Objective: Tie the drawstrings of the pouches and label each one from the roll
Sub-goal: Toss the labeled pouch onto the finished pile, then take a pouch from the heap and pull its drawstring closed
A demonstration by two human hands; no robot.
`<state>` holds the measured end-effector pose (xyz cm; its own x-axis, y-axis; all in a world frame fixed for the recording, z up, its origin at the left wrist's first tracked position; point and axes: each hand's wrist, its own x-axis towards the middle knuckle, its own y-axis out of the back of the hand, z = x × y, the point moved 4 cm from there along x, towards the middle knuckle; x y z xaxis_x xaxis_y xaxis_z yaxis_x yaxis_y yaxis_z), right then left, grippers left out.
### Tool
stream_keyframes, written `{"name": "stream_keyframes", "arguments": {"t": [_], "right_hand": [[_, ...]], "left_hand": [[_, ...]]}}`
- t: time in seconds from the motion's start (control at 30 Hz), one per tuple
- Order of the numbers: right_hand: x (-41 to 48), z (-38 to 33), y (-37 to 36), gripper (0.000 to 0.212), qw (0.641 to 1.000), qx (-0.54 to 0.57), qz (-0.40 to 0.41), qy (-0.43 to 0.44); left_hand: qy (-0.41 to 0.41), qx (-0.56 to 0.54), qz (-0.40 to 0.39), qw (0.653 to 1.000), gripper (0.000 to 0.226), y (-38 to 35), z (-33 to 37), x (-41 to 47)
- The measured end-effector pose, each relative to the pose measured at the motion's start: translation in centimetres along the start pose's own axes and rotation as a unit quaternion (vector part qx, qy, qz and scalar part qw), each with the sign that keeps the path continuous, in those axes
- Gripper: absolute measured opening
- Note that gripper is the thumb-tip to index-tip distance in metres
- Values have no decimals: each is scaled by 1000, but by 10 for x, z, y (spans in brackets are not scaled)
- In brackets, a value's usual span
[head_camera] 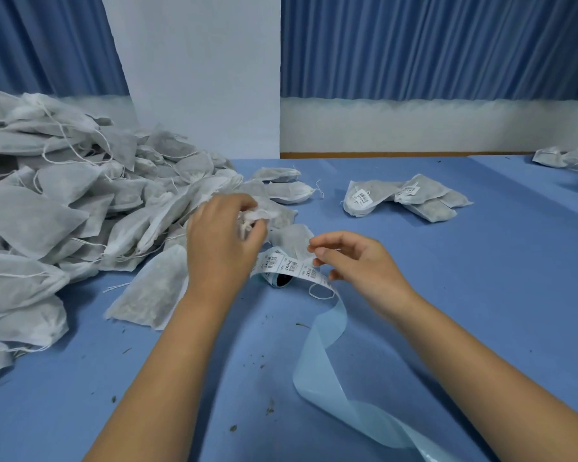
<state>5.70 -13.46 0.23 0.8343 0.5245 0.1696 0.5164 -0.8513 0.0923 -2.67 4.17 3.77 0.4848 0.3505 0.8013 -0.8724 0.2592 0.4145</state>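
Both hands work over the middle of the bench [447,328]. The left hand [224,235] grips the bunched neck of a pouch [292,236]. The right hand [351,258], fingers curled, seems to pinch the label strip [291,264] just beside that pouch, probably to peel off a sticker.

Nearest the front edge, a long bare backing liner [321,361] trails off the strip, so many labels look already used. Under the hands lies the label roll [281,281], down to a small core.

Along the left edge spreads a big heap of pouches [64,195] with loose strings and no stickers in view. That heap looks like the bulk of what is left.

Further back, right of centre, a few labelled pouches [397,198] lie together, finished. More pouches [568,158] sit at the far right corner; whether they carry labels cannot be told.
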Motion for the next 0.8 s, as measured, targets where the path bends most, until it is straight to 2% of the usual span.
{"name": "stream_keyframes", "arguments": {"t": [0.17,0.3,0.43,0.67,0.73,0.8], "right_hand": [[-3,-2,-9,20,999,13,-40,19],[-4,-2,-12,19,996,48,-67,35],[-3,1,-11,14,989,132,-65,9],[0,2,-4,11,990,139,-7,20],[0,0,-2,10,991,126,-13,34],[0,-5,0,17,990,127,-33,49]], "left_hand": [[-58,-69,-24,996,18,-10,26,-9],[-63,-105,-46,991,22,-15,36,-14],[-55,-110,-57,991,27,-14,36,-14],[-60,-131,-75,987,23,-14,41,-17],[-55,-122,-74,988,23,-14,37,-16],[-61,-105,-72,990,24,-13,32,-13]]}}
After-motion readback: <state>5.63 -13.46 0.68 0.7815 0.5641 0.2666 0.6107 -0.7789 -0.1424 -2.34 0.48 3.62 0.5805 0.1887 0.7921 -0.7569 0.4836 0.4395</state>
